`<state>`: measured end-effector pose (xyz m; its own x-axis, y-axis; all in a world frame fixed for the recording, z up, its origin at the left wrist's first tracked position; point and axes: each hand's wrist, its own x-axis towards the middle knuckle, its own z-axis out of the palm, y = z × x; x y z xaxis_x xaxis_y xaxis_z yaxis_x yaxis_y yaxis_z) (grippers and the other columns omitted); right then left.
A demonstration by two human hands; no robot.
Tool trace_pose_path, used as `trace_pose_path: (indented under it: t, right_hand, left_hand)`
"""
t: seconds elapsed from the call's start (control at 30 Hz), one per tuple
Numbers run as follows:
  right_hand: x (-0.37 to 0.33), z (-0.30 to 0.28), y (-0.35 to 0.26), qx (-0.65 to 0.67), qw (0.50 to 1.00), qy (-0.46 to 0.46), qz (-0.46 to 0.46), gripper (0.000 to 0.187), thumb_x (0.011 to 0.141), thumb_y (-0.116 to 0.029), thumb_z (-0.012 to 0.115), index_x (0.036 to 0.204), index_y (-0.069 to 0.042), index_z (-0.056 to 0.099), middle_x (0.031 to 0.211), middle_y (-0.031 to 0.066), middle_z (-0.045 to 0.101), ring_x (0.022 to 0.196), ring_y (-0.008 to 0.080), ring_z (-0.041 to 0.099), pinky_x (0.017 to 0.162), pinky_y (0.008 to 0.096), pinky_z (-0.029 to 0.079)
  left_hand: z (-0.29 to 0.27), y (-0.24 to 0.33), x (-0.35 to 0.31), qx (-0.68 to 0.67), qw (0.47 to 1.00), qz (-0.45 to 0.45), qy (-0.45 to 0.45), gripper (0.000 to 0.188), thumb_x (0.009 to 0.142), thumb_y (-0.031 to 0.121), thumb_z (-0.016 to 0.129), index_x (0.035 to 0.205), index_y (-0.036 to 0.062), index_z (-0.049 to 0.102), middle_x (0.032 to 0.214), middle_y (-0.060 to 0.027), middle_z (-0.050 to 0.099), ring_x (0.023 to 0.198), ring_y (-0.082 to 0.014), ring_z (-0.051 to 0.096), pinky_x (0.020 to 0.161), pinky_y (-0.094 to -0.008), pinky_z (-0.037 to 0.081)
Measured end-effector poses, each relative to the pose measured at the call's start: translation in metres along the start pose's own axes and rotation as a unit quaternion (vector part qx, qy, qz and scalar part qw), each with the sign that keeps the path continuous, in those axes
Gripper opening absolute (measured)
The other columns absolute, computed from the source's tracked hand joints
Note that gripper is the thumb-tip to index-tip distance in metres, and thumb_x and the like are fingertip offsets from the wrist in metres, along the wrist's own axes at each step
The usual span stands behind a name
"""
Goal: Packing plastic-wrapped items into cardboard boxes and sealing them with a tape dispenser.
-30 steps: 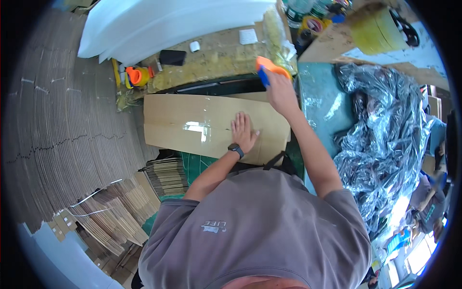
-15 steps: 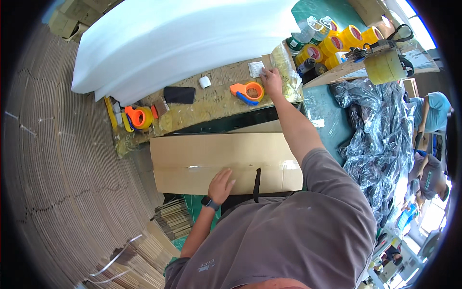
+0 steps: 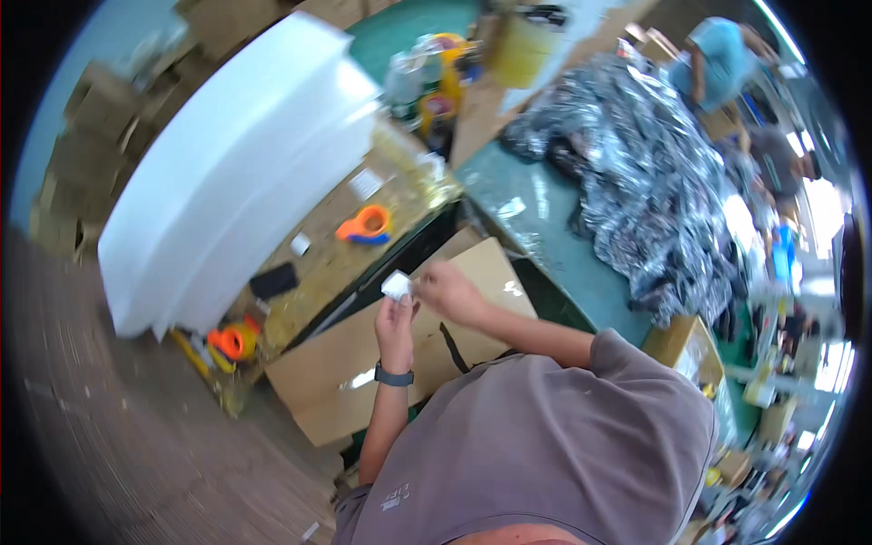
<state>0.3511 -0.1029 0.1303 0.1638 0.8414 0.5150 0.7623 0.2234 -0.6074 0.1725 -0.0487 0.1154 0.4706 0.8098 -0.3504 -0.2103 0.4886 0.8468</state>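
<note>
A small white paper slip, perhaps a label (image 3: 396,284), is pinched upright between the fingertips of my left hand (image 3: 394,329). Close beside its right edge is my right hand (image 3: 450,292); motion smears its fingers, so whether they touch the slip is unclear. Both hands are above a long closed cardboard box (image 3: 318,386) in front of me, which has a black strap (image 3: 452,347) lying across its near side. On the bench beyond lie a stack of white slips (image 3: 366,184) and an orange tape dispenser (image 3: 371,223).
A black phone (image 3: 273,282), a white case (image 3: 301,243) and a second orange dispenser (image 3: 232,341) lie on the bench (image 3: 318,313). White foam sheeting (image 3: 227,173) rises behind. At right, clear plastic-wrapped goods (image 3: 636,182) cover a green table (image 3: 536,245). Co-workers are farther off.
My right hand has come back from the slips on the bench to the left hand. The left has lifted off the box and now holds a slip. The view has turned.
</note>
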Motion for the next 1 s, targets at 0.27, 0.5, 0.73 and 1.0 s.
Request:
trace_pose_path:
  t: [0.27,0.5,0.73,1.0]
  right_hand:
    - [-0.116,-0.198,0.021,0.433,0.770,-0.040,0.467,0.019,0.106,-0.008,0.074,0.119,0.004,0.080,0.098,0.0105,0.078,0.083,0.0155,0.075,0.077,0.0315,0.064]
    - [-0.171,-0.266,0.057,0.574,0.603,0.032,0.553,0.016,0.103,-0.002,0.077,0.115,0.008,0.080,0.099,0.0153,0.081,0.085,0.0200,0.081,0.082,0.0339,0.071]
    - [-0.183,-0.288,0.084,0.500,0.703,-0.047,0.504,0.008,0.098,-0.008,0.079,0.095,-0.001,0.080,0.081,0.0036,0.075,0.069,0.0097,0.068,0.065,0.0268,0.055]
    - [-0.174,-0.296,0.084,0.468,0.774,-0.021,0.426,0.010,0.095,-0.003,0.080,0.088,0.001,0.075,0.079,0.0034,0.072,0.071,0.0082,0.067,0.063,0.0277,0.053]
  left_hand:
    - [0.143,-0.044,-0.055,0.239,0.942,-0.084,-0.218,0.029,0.116,0.016,0.062,0.137,-0.0013,0.072,0.119,-0.0077,0.080,0.098,-0.0147,0.078,0.083,-0.0322,0.066]
    - [0.220,-0.075,-0.074,0.213,0.934,-0.175,-0.227,0.029,0.116,0.012,0.059,0.137,-0.0030,0.070,0.121,-0.0109,0.079,0.105,-0.0188,0.078,0.089,-0.0367,0.069]
    - [0.258,-0.119,-0.077,0.296,0.944,-0.031,-0.140,0.036,0.110,0.010,0.070,0.143,-0.0033,0.064,0.134,-0.0120,0.073,0.119,-0.0187,0.071,0.104,-0.0360,0.057]
    - [0.281,-0.093,-0.087,0.134,0.976,-0.150,-0.080,0.034,0.109,0.016,0.076,0.137,-0.0007,0.064,0.126,-0.0101,0.073,0.116,-0.0185,0.073,0.101,-0.0353,0.061]
